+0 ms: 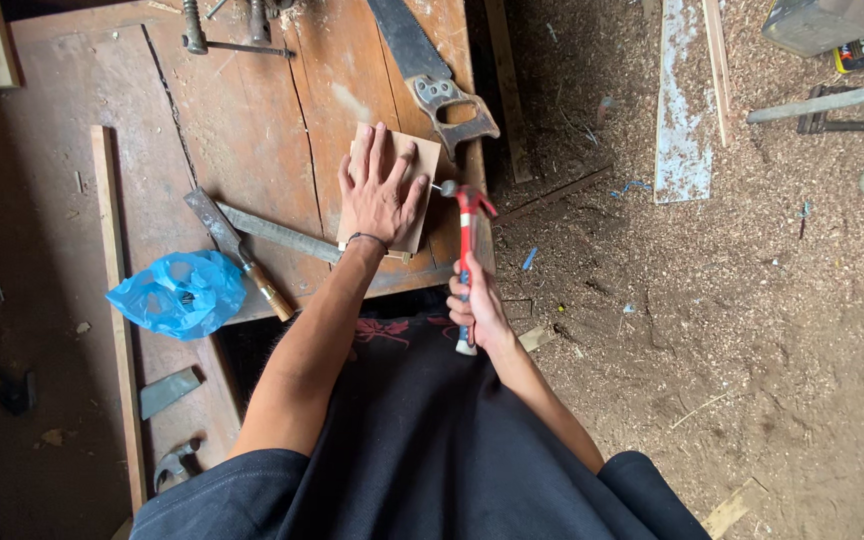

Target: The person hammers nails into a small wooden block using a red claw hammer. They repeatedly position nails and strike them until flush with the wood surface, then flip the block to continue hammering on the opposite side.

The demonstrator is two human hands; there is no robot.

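The left hand [380,190] presses flat, fingers spread, on a small square wooden board [427,160] on the counter [242,110]; the right hand [474,305], clamped on a red-handled claw hammer [466,225], holds its head at the board's right edge, so nailing looks under way.

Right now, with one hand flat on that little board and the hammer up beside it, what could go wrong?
The left hand lies flat on the small wooden board, and its fingers reach close to the head of the red claw hammer held by the right hand. A glancing blow might catch them. The board sits near the edge of the workbench, so it might shift or tip. The handsaw lies just beyond the fingertips, so a slip forward could meet its handle or blade.
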